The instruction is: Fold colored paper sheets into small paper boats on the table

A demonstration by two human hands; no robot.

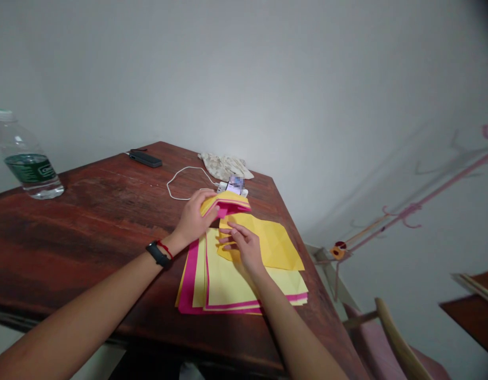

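Note:
My left hand (pixel 199 211) is closed on a folded yellow and pink paper piece (pixel 232 200), held above the table with its pink inside facing me. Just below it, my right hand (pixel 244 244) has its fingers apart and seems to hold nothing. Under that hand lies a creased yellow sheet (pixel 273 240), spread over a loose stack of pale yellow and pink paper sheets (pixel 228 287). Part of the stack is hidden by my right hand and forearm. My left wrist wears a black band and a red string.
On the dark wooden table (pixel 89 237) stand a water bottle (pixel 34 169) at the left and a black device (pixel 146 158) at the back. Beyond the paper are a lit phone (pixel 235 186), a white cable (pixel 180 171) and a patterned cloth (pixel 224 165). A pink coat stand (pixel 414 208) leans at right.

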